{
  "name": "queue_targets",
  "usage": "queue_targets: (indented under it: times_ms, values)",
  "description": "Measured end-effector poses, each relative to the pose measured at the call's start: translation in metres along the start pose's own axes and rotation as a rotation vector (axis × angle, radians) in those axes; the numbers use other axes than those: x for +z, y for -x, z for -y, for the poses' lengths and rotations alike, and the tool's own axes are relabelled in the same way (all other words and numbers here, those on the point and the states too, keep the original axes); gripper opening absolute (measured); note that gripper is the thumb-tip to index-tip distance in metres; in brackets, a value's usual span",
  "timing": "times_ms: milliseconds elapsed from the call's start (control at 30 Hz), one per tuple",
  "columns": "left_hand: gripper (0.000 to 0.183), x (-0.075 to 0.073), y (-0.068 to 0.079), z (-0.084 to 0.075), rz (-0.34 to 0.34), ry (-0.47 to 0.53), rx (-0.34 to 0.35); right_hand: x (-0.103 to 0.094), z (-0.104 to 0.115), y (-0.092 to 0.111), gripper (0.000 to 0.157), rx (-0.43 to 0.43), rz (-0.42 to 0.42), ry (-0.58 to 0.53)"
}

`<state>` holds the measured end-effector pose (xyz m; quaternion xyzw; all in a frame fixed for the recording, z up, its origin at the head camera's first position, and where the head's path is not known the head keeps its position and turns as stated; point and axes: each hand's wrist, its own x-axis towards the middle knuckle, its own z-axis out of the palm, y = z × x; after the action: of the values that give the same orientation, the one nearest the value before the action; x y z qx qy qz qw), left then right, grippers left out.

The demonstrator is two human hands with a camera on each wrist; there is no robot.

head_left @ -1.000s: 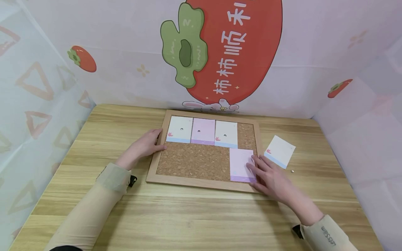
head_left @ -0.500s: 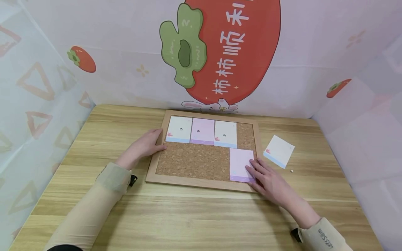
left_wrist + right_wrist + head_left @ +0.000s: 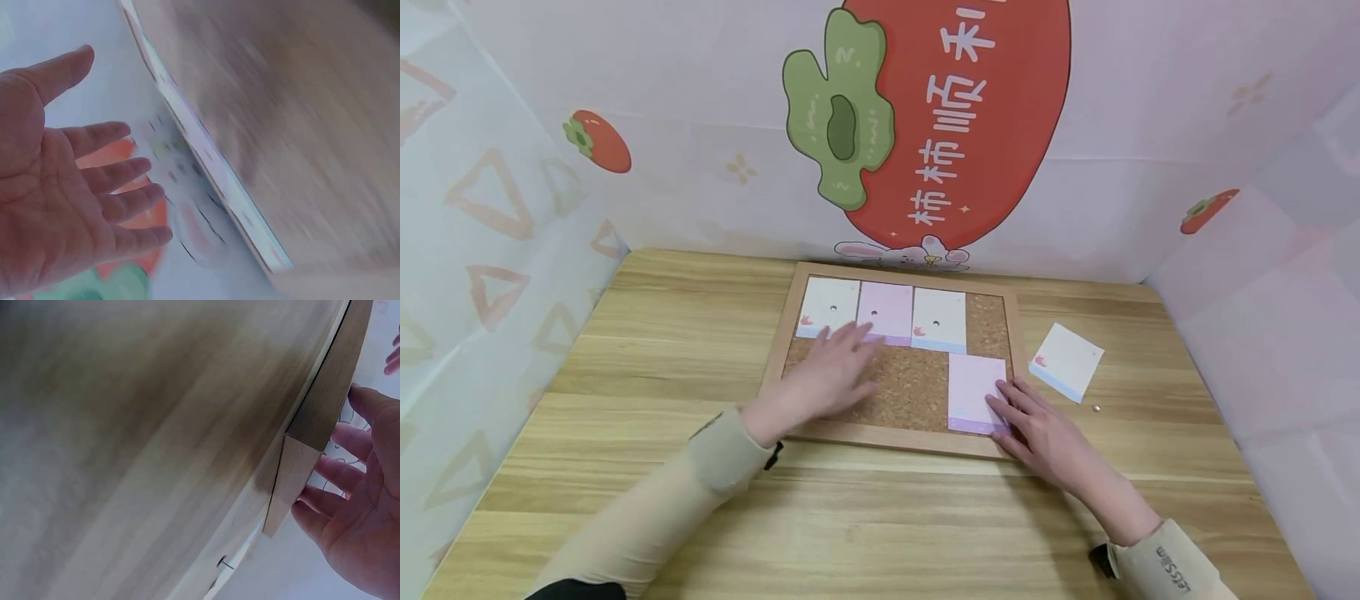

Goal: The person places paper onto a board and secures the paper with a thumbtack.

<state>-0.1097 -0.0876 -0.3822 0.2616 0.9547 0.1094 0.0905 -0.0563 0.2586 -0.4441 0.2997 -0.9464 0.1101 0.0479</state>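
A cork board (image 3: 910, 379) in a light wooden frame lies on the table. Along its upper part sit a white card (image 3: 831, 298), a purple card (image 3: 891, 302) and another white card (image 3: 940, 312), each with a small pin in it. A second purple card (image 3: 976, 392) lies at the board's lower right, with no pin visible. My right hand (image 3: 1047, 433) rests on the frame's right side, its fingertips over that card's edge. Fingers spread and blurred, my left hand (image 3: 823, 375) hovers above the board's left half, holding nothing.
Right of the board, a loose white card (image 3: 1066, 362) lies on the wooden table (image 3: 880, 525). Close by it is a thumbtack (image 3: 1096, 408), its point showing up in the right wrist view. A printed cloth wall stands behind the table.
My left hand has left the frame's left edge and swung right, over the cork. My right hand shifted slightly at first and then stays on the purple card's edge.
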Motion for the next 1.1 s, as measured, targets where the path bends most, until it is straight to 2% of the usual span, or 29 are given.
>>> queue_targets:
  times_ms: [67, 233, 333, 500, 600, 700, 933, 1100]
  values:
    - [0.07, 0.003, 0.0, -0.019, 0.03, 0.005, 0.045, -0.001, 0.001, 0.0, 0.051, 0.003, 0.003, 0.001]
    - [0.064, 0.016, -0.005, -0.054, 0.042, -0.063, 0.157, -0.003, 0.001, -0.001, 0.05, -0.002, -0.011, 0.0]
    - [0.064, 0.025, -0.012, -0.068, 0.074, -0.131, 0.167, -0.003, 0.001, -0.001, 0.05, -0.012, -0.023, 0.004]
    - [0.066, 0.038, -0.023, -0.085, 0.174, -0.192, 0.13, -0.003, 0.001, -0.001, 0.051, -0.007, -0.015, 0.005]
    - [0.065, 0.043, -0.029, -0.092, 0.207, -0.204, 0.108, -0.002, 0.0, -0.001, 0.051, -0.004, -0.006, -0.003]
    - [0.064, 0.049, -0.034, -0.095, 0.212, -0.215, 0.098, -0.001, -0.001, -0.002, 0.051, -0.008, -0.004, -0.014]
    - [0.061, 0.055, -0.041, -0.093, 0.206, -0.185, 0.061, -0.001, -0.004, -0.001, 0.051, -0.01, -0.008, -0.034]
    - [0.06, 0.058, -0.044, -0.091, 0.211, -0.155, 0.047, -0.002, -0.008, 0.0, 0.052, -0.048, -0.033, -0.064]
